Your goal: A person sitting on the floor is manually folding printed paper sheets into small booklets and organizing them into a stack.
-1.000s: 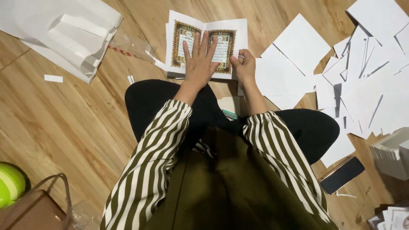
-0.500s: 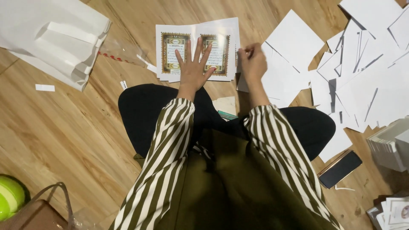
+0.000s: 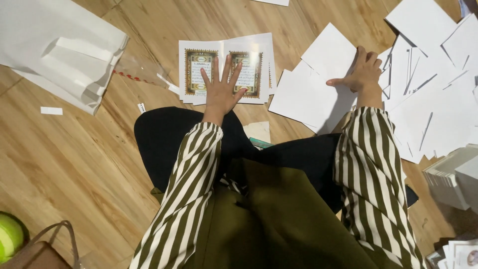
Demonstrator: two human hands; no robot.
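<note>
An open booklet [image 3: 226, 69] lies on the wooden floor [image 3: 64, 164] at the far middle, showing two white pages, each with a tall dark ornamented frame in gold and green around a pale text panel. To its far left sits a stack of large white folded sheets [image 3: 59, 55], with a clear plastic wrapper [image 3: 137, 69] edged in red marks between the stack and the booklet. A small white strip [image 3: 52, 110] lies alone on the floor at the left. To the right spreads a loose scatter of blank white sheets [image 3: 433, 94], and a stack of white booklets [image 3: 450, 177] stands at the near right edge. A green round thing [image 3: 9, 239] and a brown bag [image 3: 35, 251] sit at the near left corner.

The left hand [image 3: 221, 87] lies flat on the booklet's middle fold, fingers spread, grip open, pressing rather than holding. The right hand [image 3: 363, 74] rests well apart to the right on a blank sheet [image 3: 318, 84], fingers curled at its far edge and thumb stretched left; whether it pinches the paper I cannot tell.

Half a second ago the right hand was at the booklet's right edge; it has since moved out onto the loose sheets, while the left hand stays on the pages.
</note>
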